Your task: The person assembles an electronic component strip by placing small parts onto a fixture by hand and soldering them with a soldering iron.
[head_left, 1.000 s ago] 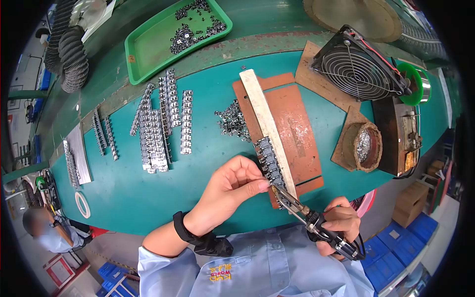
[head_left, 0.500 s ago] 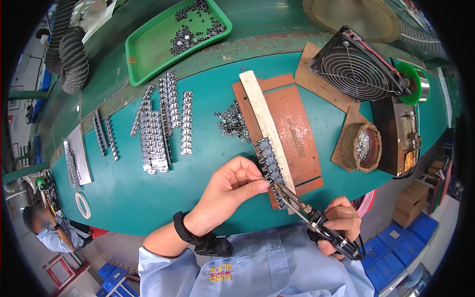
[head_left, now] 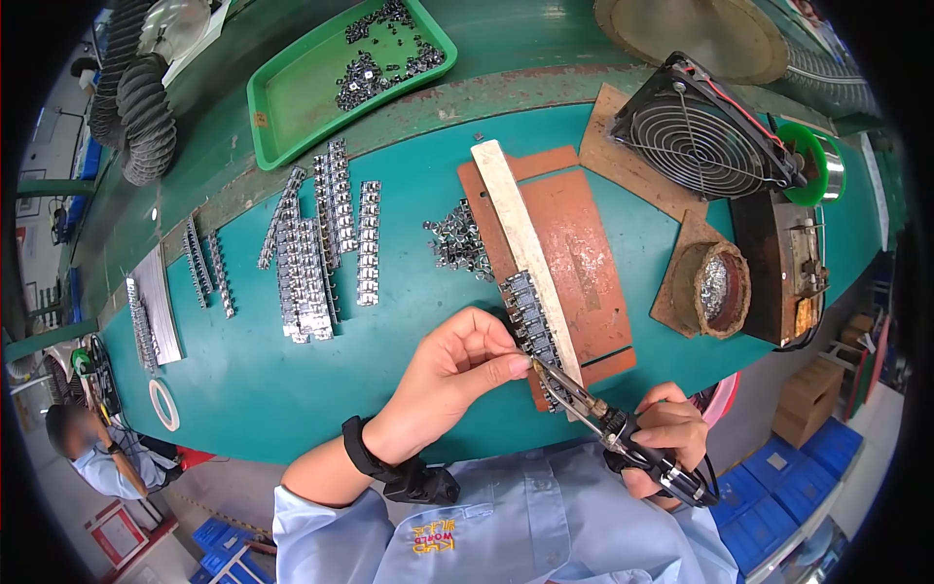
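Observation:
My right hand (head_left: 671, 438) is wrapped round a black-handled soldering iron (head_left: 598, 414). Its metal tip reaches the strip of small dark components (head_left: 530, 316), right beside my left fingertips. My left hand (head_left: 462, 355) is closed in a pinch at the strip's left side; whatever lies between thumb and finger is too small to make out. The strip rests along a pale wooden bar (head_left: 520, 224) on a reddish-brown board (head_left: 584, 263). A heap of loose small metal parts (head_left: 457, 241) lies just left of the board.
Finished-looking metal strips (head_left: 304, 273) lie left on the green mat (head_left: 409, 331). A green tray (head_left: 282, 107) with small parts stands at the back. To the right are a fan (head_left: 696, 146), a solder spool (head_left: 822, 165) and a round pot (head_left: 715, 292). Another person (head_left: 112, 457) sits far left.
The soldering iron's tip has shifted slightly up and left, closer to my left fingertips. My left hand and the strip stay in place.

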Motion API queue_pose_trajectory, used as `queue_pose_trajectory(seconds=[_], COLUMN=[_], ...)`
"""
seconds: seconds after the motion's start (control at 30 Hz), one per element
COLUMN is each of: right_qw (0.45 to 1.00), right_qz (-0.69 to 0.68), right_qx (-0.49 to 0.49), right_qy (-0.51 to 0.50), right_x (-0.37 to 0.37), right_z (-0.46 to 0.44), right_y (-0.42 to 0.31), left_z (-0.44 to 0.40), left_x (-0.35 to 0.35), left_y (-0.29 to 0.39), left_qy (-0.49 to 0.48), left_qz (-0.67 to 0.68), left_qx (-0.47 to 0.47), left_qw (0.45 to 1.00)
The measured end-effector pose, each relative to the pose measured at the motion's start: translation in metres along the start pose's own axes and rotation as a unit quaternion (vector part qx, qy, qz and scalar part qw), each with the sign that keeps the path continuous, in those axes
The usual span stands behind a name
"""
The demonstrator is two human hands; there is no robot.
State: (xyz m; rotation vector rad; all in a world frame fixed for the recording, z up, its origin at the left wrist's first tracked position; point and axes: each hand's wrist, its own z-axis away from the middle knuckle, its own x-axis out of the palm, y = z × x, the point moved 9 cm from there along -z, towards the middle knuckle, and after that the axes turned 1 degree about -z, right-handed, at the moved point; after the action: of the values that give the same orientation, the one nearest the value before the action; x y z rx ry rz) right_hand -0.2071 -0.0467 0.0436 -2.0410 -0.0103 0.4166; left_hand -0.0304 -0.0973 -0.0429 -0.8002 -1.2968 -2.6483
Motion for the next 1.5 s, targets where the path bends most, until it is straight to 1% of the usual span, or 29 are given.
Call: queue_pose_trajectory(seconds=[0.13, 0.23, 0.27, 0.3, 0.37, 0.4, 0.5, 0.53, 0.63, 0.67, 0.73, 0.77, 0.8, 0.83, 0.87, 0.9, 0.93, 1.0, 1.03, 1.07, 1.13, 1.17, 1.2, 1.27, 1.3, 1.37, 1.5], right_qw=[1.000, 0.999, 0.999, 0.991, 0.949, 0.950, 0.895, 0.895, 0.879, 0.879, 0.891, 0.896, 0.897, 0.897, 0.897, 0.897, 0.898, 0.917, 0.925, 0.926, 0.942, 0.948, 0.946, 0.959, 0.957, 0.970, 0.970], right_qz=[-0.002, -0.017, -0.017, 0.005, 0.051, 0.051, 0.122, 0.122, 0.220, 0.220, 0.160, 0.129, 0.126, 0.147, 0.167, 0.188, 0.186, 0.168, 0.159, 0.156, 0.080, 0.045, 0.052, 0.008, 0.024, 0.061, 0.061], right_qx=[0.002, 0.007, 0.006, 0.039, 0.104, 0.102, 0.145, 0.143, 0.263, 0.260, 0.229, 0.214, 0.211, 0.217, 0.223, 0.229, 0.226, 0.188, 0.170, 0.170, 0.148, 0.136, 0.135, 0.140, 0.140, 0.070, 0.063], right_qy=[0.004, 0.046, 0.045, 0.129, 0.292, 0.291, 0.404, 0.404, 0.332, 0.334, 0.357, 0.368, 0.368, 0.355, 0.342, 0.328, 0.328, 0.308, 0.299, 0.300, 0.289, 0.285, 0.291, 0.244, 0.254, 0.227, 0.228], right_x=[-0.002, -0.014, -0.011, -0.022, -0.043, -0.041, -0.057, -0.058, -0.056, -0.056, -0.055, -0.055, -0.055, -0.054, -0.053, -0.052, -0.053, -0.053, -0.052, -0.051, -0.040, -0.035, -0.033, -0.021, -0.021, -0.015, -0.021], right_z=[0.000, 0.017, 0.022, 0.031, 0.057, 0.063, 0.093, 0.096, 0.103, 0.104, 0.107, 0.108, 0.107, 0.105, 0.102, 0.100, 0.099, 0.093, 0.091, 0.088, 0.074, 0.066, 0.062, 0.050, 0.049, 0.041, 0.043], right_y=[-0.001, 0.003, 0.001, 0.005, 0.009, 0.009, 0.013, 0.012, 0.025, 0.025, 0.024, 0.024, 0.024, 0.025, 0.026, 0.027, 0.027, 0.022, 0.020, 0.020, 0.023, 0.023, 0.024, 0.033, 0.036, 0.032, 0.033], left_z=[0.000, 0.000, 0.001, 0.001, 0.001, 0.001, 0.002, 0.002, 0.004, 0.005, 0.008, 0.009, 0.014, 0.020, 0.028, 0.026, 0.025, 0.025, 0.023, 0.021, 0.019, 0.019, 0.018, 0.011, 0.010, 0.014, 0.024], left_x=[0.000, 0.001, 0.001, 0.002, 0.002, 0.002, 0.001, 0.001, 0.001, -0.005, -0.015, -0.019, -0.028, -0.032, -0.030, -0.031, -0.031, -0.031, -0.032, -0.030, -0.024, -0.024, -0.026, -0.023, -0.019, -0.018, -0.011], left_y=[0.001, 0.000, 0.000, 0.000, 0.001, 0.001, 0.003, 0.004, 0.008, 0.015, 0.030, 0.034, 0.052, 0.070, 0.086, 0.087, 0.090, 0.092, 0.091, 0.090, 0.089, 0.090, 0.090, 0.088, 0.088, 0.091, 0.092], left_qy=[-0.008, -0.020, -0.021, -0.022, -0.024, -0.018, -0.004, -0.002, -0.002, 0.013, 0.044, 0.045, 0.109, 0.171, 0.228, 0.230, 0.240, 0.259, 0.260, 0.261, 0.260, 0.257, 0.260, 0.258, 0.244, 0.259, 0.256], left_qz=[-0.004, -0.007, -0.005, -0.004, -0.003, -0.006, -0.014, -0.008, -0.001, -0.039, -0.116, -0.117, -0.255, -0.385, -0.503, -0.504, -0.529, -0.575, -0.576, -0.595, -0.630, -0.630, -0.637, -0.643, -0.638, -0.644, -0.633], left_qx=[0.001, 0.003, 0.003, 0.004, 0.007, 0.009, 0.016, 0.014, 0.014, 0.045, 0.106, 0.108, 0.172, 0.231, 0.284, 0.286, 0.297, 0.315, 0.316, 0.324, 0.342, 0.344, 0.337, 0.331, 0.340, 0.326, 0.329], left_qw=[1.000, 1.000, 1.000, 1.000, 1.000, 1.000, 1.000, 1.000, 1.000, 0.998, 0.987, 0.986, 0.945, 0.877, 0.784, 0.782, 0.758, 0.709, 0.707, 0.688, 0.648, 0.647, 0.643, 0.641, 0.646, 0.642, 0.653])
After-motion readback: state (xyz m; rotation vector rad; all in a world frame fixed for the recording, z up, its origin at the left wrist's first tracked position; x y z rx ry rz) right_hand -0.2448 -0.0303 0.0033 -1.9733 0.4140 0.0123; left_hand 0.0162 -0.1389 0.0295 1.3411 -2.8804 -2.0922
